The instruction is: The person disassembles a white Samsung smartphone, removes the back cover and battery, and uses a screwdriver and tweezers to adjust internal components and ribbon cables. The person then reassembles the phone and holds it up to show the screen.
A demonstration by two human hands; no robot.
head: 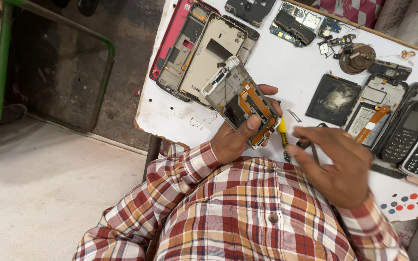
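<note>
My left hand (pixel 235 137) grips an opened phone frame (pixel 238 99) with an orange flex cable on its inner side, held tilted above the white table (pixel 276 72). My right hand (pixel 337 162) hovers just to the right of it, fingers curled toward a screwdriver with a yellow handle (pixel 282 131) that lies between the two hands. Whether the right hand touches the tool is unclear. Both sleeves are red, white and tan plaid.
Several stripped phone frames (pixel 204 48) lie at the table's back left, circuit boards (pixel 296 24) further back, a black battery (pixel 334 99), another opened phone (pixel 371 113) and keypad phones (pixel 410 135) at the right. A green metal frame (pixel 6 72) stands on the floor at left.
</note>
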